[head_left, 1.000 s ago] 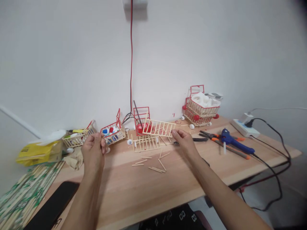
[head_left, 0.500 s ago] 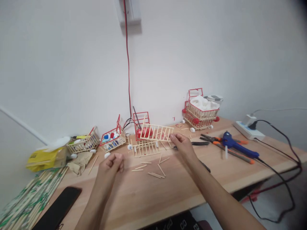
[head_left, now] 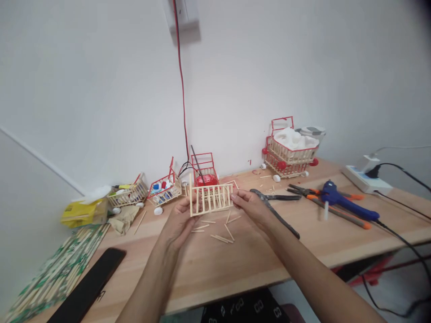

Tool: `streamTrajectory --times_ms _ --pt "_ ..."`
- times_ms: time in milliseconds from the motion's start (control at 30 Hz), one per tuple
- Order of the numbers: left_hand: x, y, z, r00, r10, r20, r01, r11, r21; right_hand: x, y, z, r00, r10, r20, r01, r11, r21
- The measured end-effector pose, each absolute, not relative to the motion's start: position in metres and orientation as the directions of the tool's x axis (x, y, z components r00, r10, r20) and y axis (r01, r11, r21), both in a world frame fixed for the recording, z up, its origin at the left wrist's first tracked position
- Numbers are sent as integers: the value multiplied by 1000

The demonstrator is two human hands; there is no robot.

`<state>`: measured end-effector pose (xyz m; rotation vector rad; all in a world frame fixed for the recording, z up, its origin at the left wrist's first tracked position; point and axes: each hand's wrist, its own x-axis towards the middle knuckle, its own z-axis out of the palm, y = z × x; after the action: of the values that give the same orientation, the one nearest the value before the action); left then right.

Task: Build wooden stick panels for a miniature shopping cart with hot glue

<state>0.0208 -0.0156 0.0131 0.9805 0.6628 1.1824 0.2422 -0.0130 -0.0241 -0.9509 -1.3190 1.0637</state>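
Evidently, the slatted frame (head_left: 213, 199) is held at opposite ends by left grip (head_left: 180, 219) and right grip (head_left: 251, 204); by uneven twisting, it could be snapped above loose sticks (head_left: 221, 238) below.

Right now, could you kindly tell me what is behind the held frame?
A red-handled cart with red contents shows above the frame; the cart's base is covered, so I cannot make it out.

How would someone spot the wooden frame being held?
Start at the wooden table. Near its loose sticks, raised between the left grip and right grip, is a ladder-like frame. It is all bare wood, unlike the red-trimmed carts behind it.
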Motion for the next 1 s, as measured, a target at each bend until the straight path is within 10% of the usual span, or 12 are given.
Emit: streamTrajectory --times_ms 500,1000 --pt "42 -18 -3 246 965 89 -484 43 874 239 -6 -38 -150 966 211 -109 196 -974" --pt "-41 -29 -6 73 973 218 102 -225 969 244 -7 -36 -87 973 215 -153 200 -968"
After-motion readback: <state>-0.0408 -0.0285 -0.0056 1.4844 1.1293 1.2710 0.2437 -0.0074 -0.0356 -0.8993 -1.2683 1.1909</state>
